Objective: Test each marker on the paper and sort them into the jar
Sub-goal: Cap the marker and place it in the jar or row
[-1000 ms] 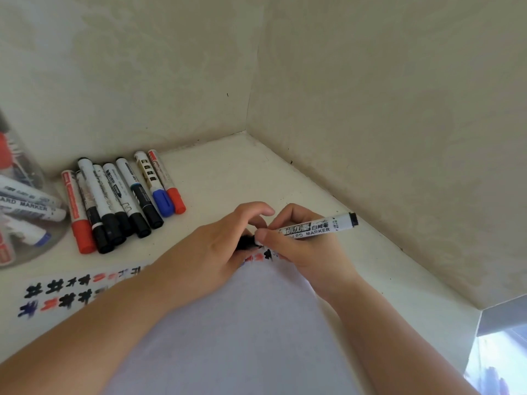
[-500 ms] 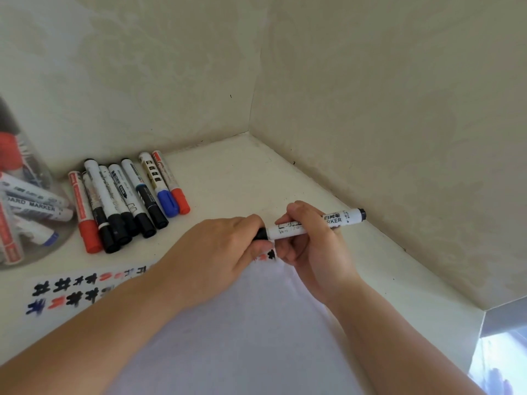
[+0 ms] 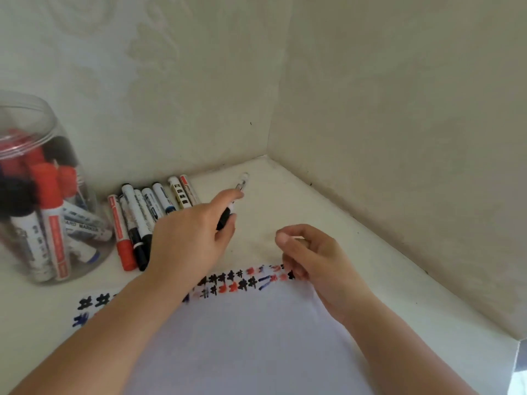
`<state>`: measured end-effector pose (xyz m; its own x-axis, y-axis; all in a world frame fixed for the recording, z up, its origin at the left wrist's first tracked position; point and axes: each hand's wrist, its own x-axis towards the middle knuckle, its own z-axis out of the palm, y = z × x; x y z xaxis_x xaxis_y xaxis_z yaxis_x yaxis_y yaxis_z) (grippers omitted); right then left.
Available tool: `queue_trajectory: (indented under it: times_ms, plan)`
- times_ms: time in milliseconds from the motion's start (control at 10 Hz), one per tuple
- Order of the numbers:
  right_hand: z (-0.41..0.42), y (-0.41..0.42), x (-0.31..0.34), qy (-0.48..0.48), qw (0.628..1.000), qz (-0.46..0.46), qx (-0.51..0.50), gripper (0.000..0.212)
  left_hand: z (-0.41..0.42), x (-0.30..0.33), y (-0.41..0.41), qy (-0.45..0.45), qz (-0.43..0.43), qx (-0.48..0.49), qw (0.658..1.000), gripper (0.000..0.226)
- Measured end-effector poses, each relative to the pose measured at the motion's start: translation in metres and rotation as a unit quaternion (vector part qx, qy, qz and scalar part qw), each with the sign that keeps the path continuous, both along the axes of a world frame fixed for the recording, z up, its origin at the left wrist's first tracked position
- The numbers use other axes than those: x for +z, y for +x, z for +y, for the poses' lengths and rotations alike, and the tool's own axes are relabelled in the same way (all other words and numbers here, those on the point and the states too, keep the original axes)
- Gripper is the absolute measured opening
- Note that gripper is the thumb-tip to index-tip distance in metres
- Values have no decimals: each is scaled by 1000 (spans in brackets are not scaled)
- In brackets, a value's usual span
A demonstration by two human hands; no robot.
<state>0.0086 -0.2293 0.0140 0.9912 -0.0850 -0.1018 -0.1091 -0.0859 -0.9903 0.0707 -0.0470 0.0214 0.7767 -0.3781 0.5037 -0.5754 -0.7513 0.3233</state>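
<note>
Clearly, from the head view, the left hand (image 3: 194, 238) has its grip curled round a black-capped marker (image 3: 232, 205), the barrel blurred and pointing up toward the corner where the two walls meet. The right hand (image 3: 309, 252) is loosely curled just right of it, over the far edge of the paper (image 3: 242, 337); whether it pinches anything I cannot tell.

The jar (image 3: 42, 195) is the landmark: it stands well left of both hands, open at the top and already holding a good many markers. Just to its right lies the row of markers (image 3: 148, 220), side by side on the desk (image 3: 328, 212).

The step in hand looks like carrying the tested marker over to the jar. To do it well, lift it above the row rather than sweeping across it — a low pass would scatter those pens — and enter the jar mouth from above, cap end down, since the pens inside lean and crowd the opening.

Room is tight on the far side of the jar, where the wall runs close behind it and the row — the open way is the near side, over the paper's marked edge.
</note>
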Motion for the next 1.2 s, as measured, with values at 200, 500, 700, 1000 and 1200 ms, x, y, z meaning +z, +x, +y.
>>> queue_trajectory:
  times_ms: [200,500,700,1000,1200]
  plan:
    - [13,1,-8,-26,999,-22,10,14,-10,-27,18,109,5,32,993,47]
    - [7,3,-5,-57,997,-42,-29,13,-11,-22,41,155,53,85,983,31]
    - [3,-4,-8,-241,965,-79,59,3,0,3,39,-116,135,-54,982,21]
    - [2,-14,-7,-501,843,-132,145,37,37,45,9,-84,46,-97,991,16]
    - [8,-25,-7,-475,860,-160,100,27,63,48,-42,-33,23,-152,988,18]
